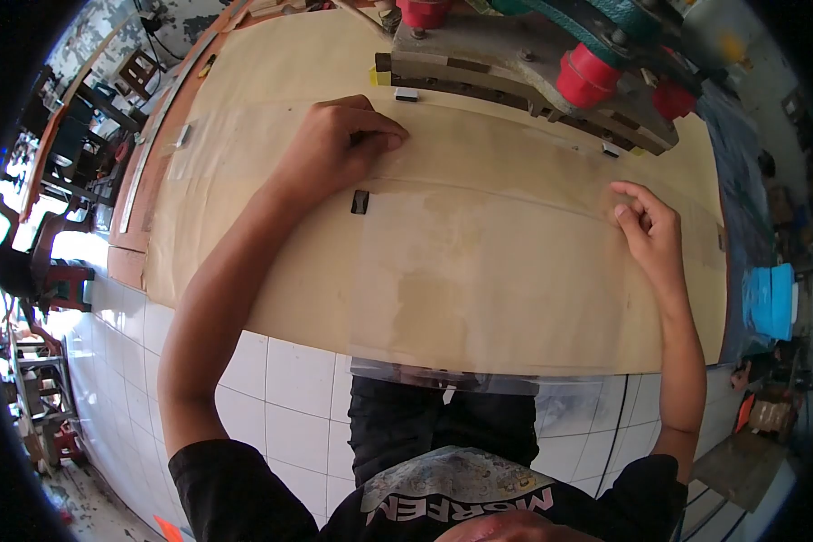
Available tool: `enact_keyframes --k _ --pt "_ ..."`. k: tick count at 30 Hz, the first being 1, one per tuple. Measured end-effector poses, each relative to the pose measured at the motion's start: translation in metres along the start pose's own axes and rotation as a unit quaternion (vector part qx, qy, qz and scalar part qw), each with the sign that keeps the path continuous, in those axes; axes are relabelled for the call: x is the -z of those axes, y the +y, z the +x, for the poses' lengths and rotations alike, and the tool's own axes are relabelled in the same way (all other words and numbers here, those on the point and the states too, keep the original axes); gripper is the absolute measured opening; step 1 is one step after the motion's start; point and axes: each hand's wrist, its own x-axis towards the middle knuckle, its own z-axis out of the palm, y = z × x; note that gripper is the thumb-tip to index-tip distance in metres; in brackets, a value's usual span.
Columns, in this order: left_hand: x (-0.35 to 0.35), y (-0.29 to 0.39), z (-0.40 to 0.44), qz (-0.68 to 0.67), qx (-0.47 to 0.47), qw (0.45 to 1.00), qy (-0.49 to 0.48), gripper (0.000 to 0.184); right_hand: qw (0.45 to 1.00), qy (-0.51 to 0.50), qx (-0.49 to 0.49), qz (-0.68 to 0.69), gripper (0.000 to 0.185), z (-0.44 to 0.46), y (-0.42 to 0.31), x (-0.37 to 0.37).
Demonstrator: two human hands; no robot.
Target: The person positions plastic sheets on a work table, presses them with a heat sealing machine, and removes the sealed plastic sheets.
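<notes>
Left hand (pixel 359 135): thumb and forefinger pinched together on a clear plastic sheet (pixel 542 280). Right hand (pixel 652 230): thumb and forefinger nearly meeting at the sheet's right side; grip cannot be told. The sheet overhangs the tabletop's (pixel 307 289) near edge; a metal bar (pixel 479 74) lies toward the far edge.

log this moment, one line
left hand: at left side of clear rectangular plastic sheet; right hand: at right side; sheet: over tan tabletop

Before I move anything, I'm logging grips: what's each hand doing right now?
Left hand: closed, apparently pinching the clear plastic sheet near its far left corner.
Right hand: closed, apparently pinching the same sheet along its right side.
</notes>
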Motion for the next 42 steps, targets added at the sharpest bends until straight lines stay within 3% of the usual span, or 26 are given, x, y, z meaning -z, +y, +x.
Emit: enact_keyframes --k 42 --pt "0.0016 0.0023 0.0006 0.008 0.01 1.0 -0.019 0.013 1.0 -0.001 -0.014 0.002 0.025 -0.0016 -0.0005 -0.0011"
